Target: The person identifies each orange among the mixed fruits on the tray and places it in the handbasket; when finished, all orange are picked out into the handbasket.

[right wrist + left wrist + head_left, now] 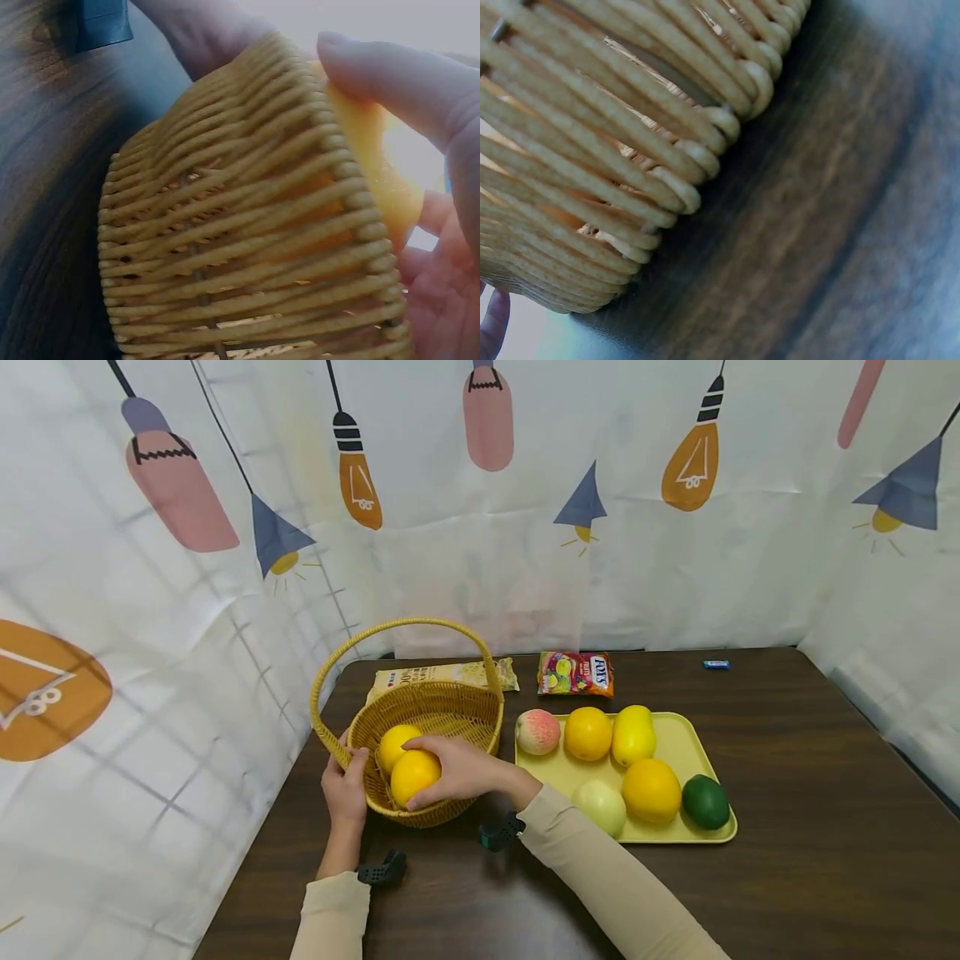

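Observation:
A woven wicker basket (427, 700) with a tall arched handle stands on the left part of the table. My left hand (347, 789) grips its left rim, near the foot of the handle. In the left wrist view, the basket's weave (592, 150) fills the upper left, and only a fingertip shows at the lower left edge. My right hand (457, 770) holds an orange (415, 778) between thumb and fingers inside the basket, by the near rim. Behind it lies another orange (399, 745). The right wrist view shows the held orange (375, 157) partly behind the basket wall.
Right of the basket, a yellow tray (678, 735) carries a peach (537, 732), two oranges (588, 733), a yellow oblong fruit (633, 736), a pale green round fruit (600, 806) and a dark green fruit (705, 802). Snack packets (575, 673) and a small blue wrapper (716, 665) lie behind.

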`<state>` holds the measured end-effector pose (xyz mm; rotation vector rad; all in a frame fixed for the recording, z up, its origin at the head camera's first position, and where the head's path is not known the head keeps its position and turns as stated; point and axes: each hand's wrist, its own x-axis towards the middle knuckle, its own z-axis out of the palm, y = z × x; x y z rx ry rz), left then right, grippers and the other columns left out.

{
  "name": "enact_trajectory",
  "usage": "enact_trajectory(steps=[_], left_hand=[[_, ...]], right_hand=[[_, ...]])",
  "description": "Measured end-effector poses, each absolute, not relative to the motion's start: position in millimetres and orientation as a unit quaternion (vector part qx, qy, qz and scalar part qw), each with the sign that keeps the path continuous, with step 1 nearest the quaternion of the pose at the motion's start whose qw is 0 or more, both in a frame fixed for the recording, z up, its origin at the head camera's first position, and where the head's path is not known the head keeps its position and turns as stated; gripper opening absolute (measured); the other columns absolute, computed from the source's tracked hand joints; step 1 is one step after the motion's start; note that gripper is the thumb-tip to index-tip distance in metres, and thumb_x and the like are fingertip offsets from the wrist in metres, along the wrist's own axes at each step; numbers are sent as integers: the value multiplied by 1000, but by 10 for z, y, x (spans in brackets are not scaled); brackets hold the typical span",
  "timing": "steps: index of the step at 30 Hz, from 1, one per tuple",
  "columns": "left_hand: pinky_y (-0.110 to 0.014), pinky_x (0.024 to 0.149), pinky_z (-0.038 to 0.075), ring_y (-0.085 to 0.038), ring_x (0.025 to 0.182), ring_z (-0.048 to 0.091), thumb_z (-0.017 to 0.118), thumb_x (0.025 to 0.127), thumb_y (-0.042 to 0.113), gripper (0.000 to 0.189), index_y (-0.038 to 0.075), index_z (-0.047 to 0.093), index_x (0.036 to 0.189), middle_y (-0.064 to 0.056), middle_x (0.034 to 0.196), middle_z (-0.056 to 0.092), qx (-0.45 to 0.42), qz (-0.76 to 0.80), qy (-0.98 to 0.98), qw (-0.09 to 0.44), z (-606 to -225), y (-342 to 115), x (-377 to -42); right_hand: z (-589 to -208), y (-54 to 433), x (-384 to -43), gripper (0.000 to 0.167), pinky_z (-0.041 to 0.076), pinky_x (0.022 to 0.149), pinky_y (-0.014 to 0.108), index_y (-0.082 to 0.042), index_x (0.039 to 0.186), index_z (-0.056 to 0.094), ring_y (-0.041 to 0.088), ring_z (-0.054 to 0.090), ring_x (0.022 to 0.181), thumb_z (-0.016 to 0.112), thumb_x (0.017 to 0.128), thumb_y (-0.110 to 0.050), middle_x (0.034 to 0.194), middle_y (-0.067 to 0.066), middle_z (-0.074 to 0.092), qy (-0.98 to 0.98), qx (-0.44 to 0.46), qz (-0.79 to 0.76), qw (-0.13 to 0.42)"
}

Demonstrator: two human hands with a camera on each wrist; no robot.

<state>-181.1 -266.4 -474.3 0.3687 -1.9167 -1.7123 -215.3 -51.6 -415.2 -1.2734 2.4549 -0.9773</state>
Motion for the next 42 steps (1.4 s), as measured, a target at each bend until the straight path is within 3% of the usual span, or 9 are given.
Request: enact_trajectory(steps=[1,4,8,13,22,26,30,33,42], left_hand=[[-18,70,40,-17,92,50,56,98,16,36,4,58,132,-16,111,56,138,-634,-711,271,-4748,-2666,-1814],[-14,74,43,-15,102,52,56,98,17,38,8,58,135,-13,124,57,141,-634,-712,268,-4751,-2669,-1806],[-16,70,43,-15,97,51,56,98,15,37,6,58,134,-16,123,57,135,-649,-702,262,-4736,-2672,-1797],[-20,62,42,-18,80,50,56,98,13,36,3,58,132,-10,101,57,130,-662,-694,252,-4656,-2655,-1762],[-24,63,43,-24,78,49,57,97,16,41,-4,55,133,-3,90,56,119,-660,-699,247,-4466,-2574,-1650],[-20,69,45,-18,88,52,57,97,14,40,-1,56,135,-10,109,60,123,-664,-697,242,-4558,-2627,-1702],[-14,78,45,-22,114,52,57,97,12,41,4,55,138,-15,138,53,126,-666,-693,245,-4708,-2698,-1780],[-11,80,43,-25,122,49,56,98,13,42,6,54,139,-16,139,52,126,-662,-695,250,-4746,-2709,-1797],[-14,76,45,-17,107,52,56,99,14,40,5,55,138,-17,138,53,115,-660,-697,256,-4742,-2690,-1787]], right_hand=[[-4153,-528,-2148,85,46,84,25,-19,146,44,11,56,107,78,76,-54,134,-1,56,831,-434,-330,106],[-4163,-556,-2139,85,46,83,24,-19,146,44,10,56,106,78,77,-53,134,-1,56,831,-438,-326,109],[-4168,-573,-2148,84,46,82,23,-17,145,45,10,56,104,78,77,-53,133,-1,56,831,-438,-323,115],[-4163,-580,-2185,81,46,81,22,-13,142,48,9,55,101,78,77,-52,129,0,57,833,-440,-312,124],[-4137,-615,-2211,77,44,89,25,-13,140,50,13,52,112,79,78,-47,134,3,54,839,-441,-291,130],[-4150,-646,-2218,74,43,90,25,-13,139,51,14,52,113,79,78,-45,133,3,55,845,-445,-268,126],[-4185,-684,-2225,72,44,88,24,-13,138,53,13,53,109,80,78,-43,129,3,57,849,-447,-252,125],[-4198,-710,-2226,72,45,88,24,-12,137,53,13,54,108,80,78,-43,128,3,58,852,-448,-242,125],[-4184,-697,-2257,75,43,92,24,-12,140,51,13,53,114,79,79,-44,133,2,56,840,-446,-270,150]])
